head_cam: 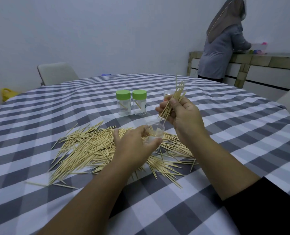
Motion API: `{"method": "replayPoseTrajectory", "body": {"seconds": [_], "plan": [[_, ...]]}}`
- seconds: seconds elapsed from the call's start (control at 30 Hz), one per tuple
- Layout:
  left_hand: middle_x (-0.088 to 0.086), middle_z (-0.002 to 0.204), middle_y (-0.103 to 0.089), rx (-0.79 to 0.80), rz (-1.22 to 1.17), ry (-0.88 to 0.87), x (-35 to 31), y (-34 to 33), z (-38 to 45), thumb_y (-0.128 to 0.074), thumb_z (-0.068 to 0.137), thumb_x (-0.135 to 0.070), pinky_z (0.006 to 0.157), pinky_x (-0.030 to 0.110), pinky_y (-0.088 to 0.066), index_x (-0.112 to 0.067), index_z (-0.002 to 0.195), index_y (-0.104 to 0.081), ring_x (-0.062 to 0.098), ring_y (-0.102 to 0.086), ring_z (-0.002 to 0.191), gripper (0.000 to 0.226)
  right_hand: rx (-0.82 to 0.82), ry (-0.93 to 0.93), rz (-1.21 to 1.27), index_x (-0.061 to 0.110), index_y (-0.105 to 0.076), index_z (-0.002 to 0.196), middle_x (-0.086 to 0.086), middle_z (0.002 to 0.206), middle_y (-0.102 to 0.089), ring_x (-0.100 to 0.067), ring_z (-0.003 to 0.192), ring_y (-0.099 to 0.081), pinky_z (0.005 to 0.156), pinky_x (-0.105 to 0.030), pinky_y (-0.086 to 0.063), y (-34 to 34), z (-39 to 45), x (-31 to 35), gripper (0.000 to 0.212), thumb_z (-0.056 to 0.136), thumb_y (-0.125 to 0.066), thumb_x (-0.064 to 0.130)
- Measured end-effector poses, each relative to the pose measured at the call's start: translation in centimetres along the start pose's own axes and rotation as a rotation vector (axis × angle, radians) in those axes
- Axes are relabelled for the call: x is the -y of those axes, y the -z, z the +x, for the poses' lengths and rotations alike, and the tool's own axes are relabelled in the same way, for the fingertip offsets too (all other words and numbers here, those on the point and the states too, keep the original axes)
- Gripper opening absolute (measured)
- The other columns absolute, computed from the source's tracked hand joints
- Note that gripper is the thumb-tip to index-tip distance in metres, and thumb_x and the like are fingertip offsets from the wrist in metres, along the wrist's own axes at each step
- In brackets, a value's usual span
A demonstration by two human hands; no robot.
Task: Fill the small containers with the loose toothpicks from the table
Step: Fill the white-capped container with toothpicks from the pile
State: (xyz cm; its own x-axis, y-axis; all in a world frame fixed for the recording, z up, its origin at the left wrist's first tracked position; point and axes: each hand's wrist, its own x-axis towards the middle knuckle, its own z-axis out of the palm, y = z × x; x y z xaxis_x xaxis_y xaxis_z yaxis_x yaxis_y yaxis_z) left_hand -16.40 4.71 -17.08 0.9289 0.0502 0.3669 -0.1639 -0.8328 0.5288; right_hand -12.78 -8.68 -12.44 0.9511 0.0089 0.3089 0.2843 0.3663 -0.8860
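A wide heap of loose toothpicks [88, 148] lies on the checked tablecloth in front of me. My left hand [134, 146] grips a clear open container [155, 131] standing in the heap, with a few toothpicks inside. My right hand [181, 114] holds a bundle of toothpicks [173, 100] tilted, its lower tips just above the container's mouth. Two clear containers with green lids [123, 102] [139, 102] stand side by side behind. A third clear container [167, 95] is partly hidden behind the bundle.
The table [225, 133] has a grey and white checked cloth. A pale chair [56, 73] stands at the far left edge, a yellow object [7, 94] beside it. A person [223, 39] stands at a counter [267, 63] at the back right.
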Motion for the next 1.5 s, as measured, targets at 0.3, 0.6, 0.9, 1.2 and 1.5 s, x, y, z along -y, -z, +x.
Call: {"method": "replayPoseTrajectory", "body": {"seconds": [0.3,0.6,0.9,1.2,1.5], "plan": [[-0.016,0.106,-0.063,-0.007,-0.015,0.018,-0.1,0.4,-0.1,-0.051,0.085,-0.061,0.115,0.047,0.003,-0.035,0.105,-0.055,0.007,-0.052,0.117,0.033,0.167,-0.1,-0.35,0.007,-0.06,0.105,0.001,0.098,-0.066,-0.003,0.084,-0.061,0.063,-0.01,-0.049,-0.6,-1.1,-1.8,0.02,0.1,-0.041,0.01],[-0.02,0.092,-0.06,-0.015,-0.03,0.041,0.3,0.2,0.1,-0.051,0.086,-0.057,0.113,0.047,0.003,-0.036,0.094,-0.053,0.006,-0.054,0.111,0.022,0.252,-0.122,-0.558,0.02,-0.061,0.099,0.0,0.099,-0.06,-0.012,0.087,-0.058,0.074,-0.023,-0.048,-0.6,-1.4,-2.3,0.019,0.1,-0.043,0.023],[-0.017,0.107,-0.064,-0.02,-0.012,0.035,0.5,0.0,0.3,-0.05,0.085,-0.063,0.114,0.047,0.004,-0.038,0.104,-0.054,0.006,-0.052,0.117,0.032,0.294,-0.174,-0.578,0.018,-0.06,0.121,0.011,0.111,-0.06,-0.003,0.1,-0.054,0.068,-0.006,-0.039,0.0,-1.3,-1.5,0.029,0.1,-0.041,0.026],[-0.014,0.117,-0.064,0.003,-0.011,0.036,0.6,0.0,0.3,-0.049,0.084,-0.066,0.115,0.047,0.006,-0.033,0.124,-0.053,0.007,-0.048,0.122,0.052,0.143,-0.162,-0.918,0.02,-0.058,0.126,-0.001,0.128,-0.057,-0.017,0.114,-0.05,0.088,-0.031,-0.037,2.8,0.0,0.0,0.033,0.1,-0.042,0.032],[-0.013,0.116,-0.065,0.001,-0.097,0.093,0.9,0.0,0.4,-0.053,0.082,-0.066,0.116,0.048,0.001,-0.031,0.123,-0.057,0.007,-0.051,0.119,0.054,0.458,-0.313,-1.423,0.015,-0.036,0.144,-0.007,0.147,-0.041,-0.024,0.132,-0.039,0.109,-0.038,-0.032,3.2,0.1,-1.1,0.053,0.097,-0.044,0.04]]}}
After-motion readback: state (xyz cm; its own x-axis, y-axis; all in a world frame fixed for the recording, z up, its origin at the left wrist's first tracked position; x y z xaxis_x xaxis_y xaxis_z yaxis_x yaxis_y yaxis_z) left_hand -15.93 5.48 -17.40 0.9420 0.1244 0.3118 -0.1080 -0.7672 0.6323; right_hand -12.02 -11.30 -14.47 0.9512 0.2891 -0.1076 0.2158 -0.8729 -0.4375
